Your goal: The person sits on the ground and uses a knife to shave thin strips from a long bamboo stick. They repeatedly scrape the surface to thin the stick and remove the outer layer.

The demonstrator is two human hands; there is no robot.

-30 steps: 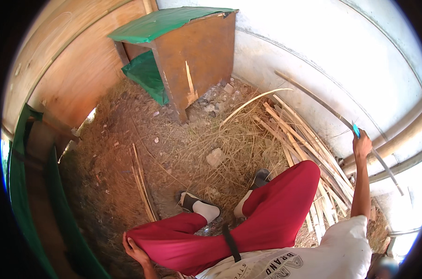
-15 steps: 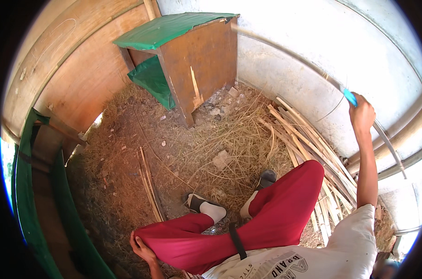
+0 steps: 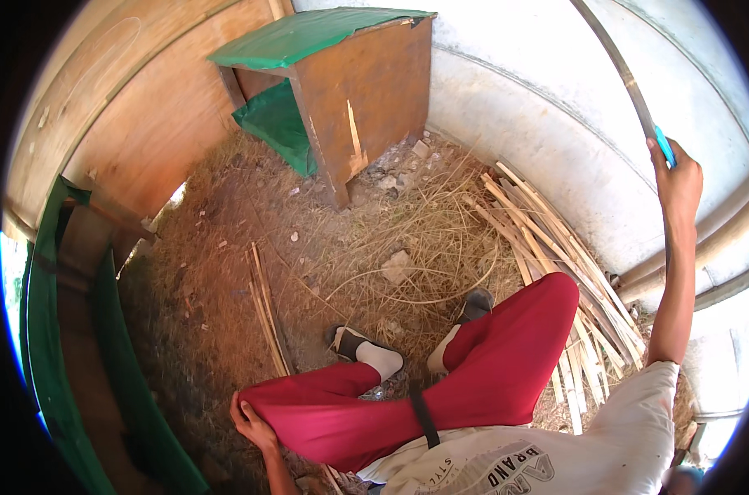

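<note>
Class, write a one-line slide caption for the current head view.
Right hand holding a long dark strip and a turquoise object, left hand on red trousers, pale strips piled nearby.

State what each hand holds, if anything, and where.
The right hand grips a long, thin strip partway along its length, with a turquoise object against it. The left hand rests on the red trousers at the knee, with nothing seen in it.

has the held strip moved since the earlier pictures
Yes, the held strip has swung steeper, its upper part going up and right, away from the brown cabinet.
</note>
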